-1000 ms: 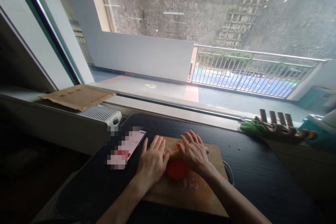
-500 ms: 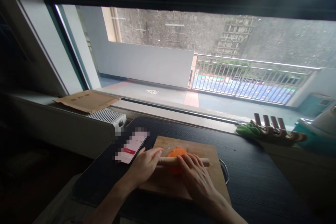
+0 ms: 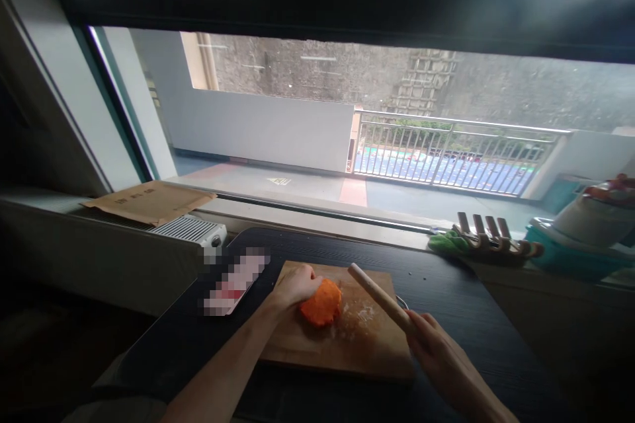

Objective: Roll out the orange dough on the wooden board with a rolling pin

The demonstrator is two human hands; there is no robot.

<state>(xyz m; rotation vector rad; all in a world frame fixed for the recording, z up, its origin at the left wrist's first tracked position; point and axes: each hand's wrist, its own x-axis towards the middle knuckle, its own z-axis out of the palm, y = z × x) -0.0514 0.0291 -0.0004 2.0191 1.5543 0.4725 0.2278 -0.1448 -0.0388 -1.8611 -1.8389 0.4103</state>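
An orange round of dough [image 3: 321, 304] lies on the wooden cutting board [image 3: 342, 367]. My left hand [image 3: 296, 285] is at its upper left edge, fingers curled and thumb against it, pinching the rim. My right hand [image 3: 429, 337] is wrapped around one end of a wooden rolling pin [image 3: 380, 294]. The pin slants up to the left over the right side of the board, apart from the dough. White flour-like smears mark the wood just right of the dough.
A phone [image 3: 238, 281], partly blurred out, lies on the dark table [image 3: 476, 337] left of the board. A metal handle [image 3: 403, 303] sticks out on the board's right. On the sill stand a green cloth [image 3: 449, 242] and a teal container [image 3: 560, 251]. A brown envelope [image 3: 153, 201] rests at left.
My right hand has lifted the rolling pin off the dough and swung it to the right. My left hand has left the pin's end and taken the dough's edge. The view has tilted up slightly.
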